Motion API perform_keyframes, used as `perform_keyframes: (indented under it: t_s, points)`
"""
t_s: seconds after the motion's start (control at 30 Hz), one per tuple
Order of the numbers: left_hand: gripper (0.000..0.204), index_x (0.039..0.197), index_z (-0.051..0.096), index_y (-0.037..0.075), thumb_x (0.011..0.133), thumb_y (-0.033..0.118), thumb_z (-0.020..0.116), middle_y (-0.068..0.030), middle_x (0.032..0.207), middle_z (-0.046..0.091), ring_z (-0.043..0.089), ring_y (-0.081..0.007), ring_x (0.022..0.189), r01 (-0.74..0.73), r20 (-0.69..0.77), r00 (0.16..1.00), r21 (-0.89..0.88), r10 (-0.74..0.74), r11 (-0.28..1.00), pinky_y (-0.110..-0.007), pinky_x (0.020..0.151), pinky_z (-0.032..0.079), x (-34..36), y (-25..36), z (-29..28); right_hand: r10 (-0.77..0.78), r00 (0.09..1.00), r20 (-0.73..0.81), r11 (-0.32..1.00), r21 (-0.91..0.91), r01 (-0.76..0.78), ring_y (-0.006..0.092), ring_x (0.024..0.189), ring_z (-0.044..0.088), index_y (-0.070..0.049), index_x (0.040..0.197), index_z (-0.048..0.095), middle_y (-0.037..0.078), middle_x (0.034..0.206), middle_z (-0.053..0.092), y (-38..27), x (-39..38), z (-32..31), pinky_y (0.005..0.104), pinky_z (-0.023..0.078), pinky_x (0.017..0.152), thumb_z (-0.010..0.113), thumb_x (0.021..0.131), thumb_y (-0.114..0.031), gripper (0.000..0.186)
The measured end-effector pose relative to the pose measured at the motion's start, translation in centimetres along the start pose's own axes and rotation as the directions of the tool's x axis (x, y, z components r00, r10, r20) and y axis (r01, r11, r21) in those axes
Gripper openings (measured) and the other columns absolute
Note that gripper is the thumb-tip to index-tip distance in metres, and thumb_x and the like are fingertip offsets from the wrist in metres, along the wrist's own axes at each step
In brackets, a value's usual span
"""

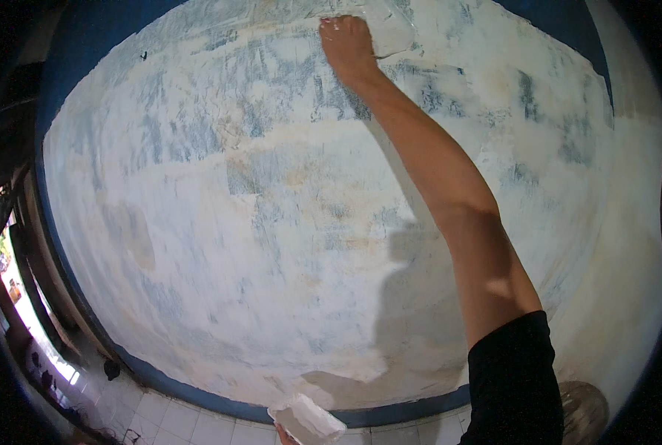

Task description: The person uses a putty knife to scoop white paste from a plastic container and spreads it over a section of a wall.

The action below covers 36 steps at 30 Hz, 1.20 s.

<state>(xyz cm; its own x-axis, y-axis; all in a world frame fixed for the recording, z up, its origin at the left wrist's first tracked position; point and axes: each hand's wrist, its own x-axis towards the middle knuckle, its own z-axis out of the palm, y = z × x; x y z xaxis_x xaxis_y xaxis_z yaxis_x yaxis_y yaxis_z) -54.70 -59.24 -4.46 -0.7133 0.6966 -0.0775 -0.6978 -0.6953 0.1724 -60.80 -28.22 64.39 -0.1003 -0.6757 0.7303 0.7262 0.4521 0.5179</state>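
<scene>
My right hand is closed high against a wall coated in patchy white over blue. What its fingers grip is hidden. Beside the knuckles lies a smooth, wet-looking whitish patch with a raised edge. At the lower edge, my left hand shows only a few fingers, wrapped round the side of a white rectangular tub. Pale material coats the inside of this tub.
Blue paint borders the white area along its bottom, left side and upper corners. White floor tiles run below. On the left is a dark-framed opening with daylight behind it. A brownish rounded object stands at lower right.
</scene>
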Motion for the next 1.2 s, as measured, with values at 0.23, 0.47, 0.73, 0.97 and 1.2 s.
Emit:
perform_keyframes:
  t_s: [0.23,0.47,0.73,0.97,1.2]
  points:
    - [0.062,0.131,0.042,0.012,0.087,0.056,0.043,-0.0097,0.123,0.052,0.05,-0.0277,0.112,-0.007,0.024,1.0,-0.036,0.008,0.999,-0.048,0.094,0.041,0.4,0.1,-0.5,0.437,0.866,0.243,0.813,0.305,-0.496,0.031,0.081,0.065,0.0,0.098,0.062,0.018,0.089,0.065,1.4,4.3,-6.3,0.0425,0.053,0.062,0.058,0.08,-0.013,0.022]
    - [0.061,0.131,0.042,0.012,0.088,0.055,0.042,-0.0092,0.123,0.052,0.05,-0.0272,0.112,0.017,0.088,0.996,-0.073,-0.011,0.997,-0.048,0.093,0.041,1.7,-2.5,-0.2,0.304,0.906,0.294,0.933,0.1,-0.346,0.0328,0.087,0.061,-0.005,0.078,0.065,0.015,0.086,0.064,12.4,3.2,-6.2,0.0435,0.05,0.069,0.062,0.072,-0.023,0.02]
    - [0.06,0.131,0.041,0.012,0.088,0.054,0.042,-0.0086,0.123,0.052,0.05,-0.0265,0.111,0.09,0.157,0.985,-0.137,-0.068,0.986,-0.047,0.093,0.041,3.2,-6.2,-1.4,-0.068,0.983,0.171,0.975,0.221,0.029,0.0242,0.088,0.059,-0.003,0.077,0.062,0.004,0.098,0.061,8.0,-9.1,-7.5,0.038,0.053,0.061,0.063,0.063,-0.005,0.014]
    - [0.059,0.131,0.04,0.011,0.089,0.053,0.042,-0.0084,0.124,0.05,0.049,-0.0261,0.11,0.154,0.241,0.966,-0.265,-0.089,0.952,-0.045,0.092,0.041,3.6,-7.6,-3.0,0.165,0.966,0.198,0.951,0.227,-0.209,0.0209,0.087,0.059,-0.015,0.092,0.068,0.004,0.088,0.062,9.0,-5.6,-8.6,0.0341,0.051,0.068,0.057,0.068,-0.002,0.03]
    - [0.058,0.129,0.041,0.009,0.088,0.051,0.045,-0.0087,0.119,0.052,0.051,-0.0246,0.108,0.129,0.212,0.972,-0.103,-0.105,0.986,-0.043,0.091,0.042,2.0,-6.1,4.0,0.094,0.995,0.018,0.993,0.071,-0.095,0.0291,0.086,0.059,-0.006,0.077,0.064,0.011,0.086,0.062,13.2,1.2,-2.6,0.0401,0.05,0.07,0.058,0.077,-0.019,0.014]
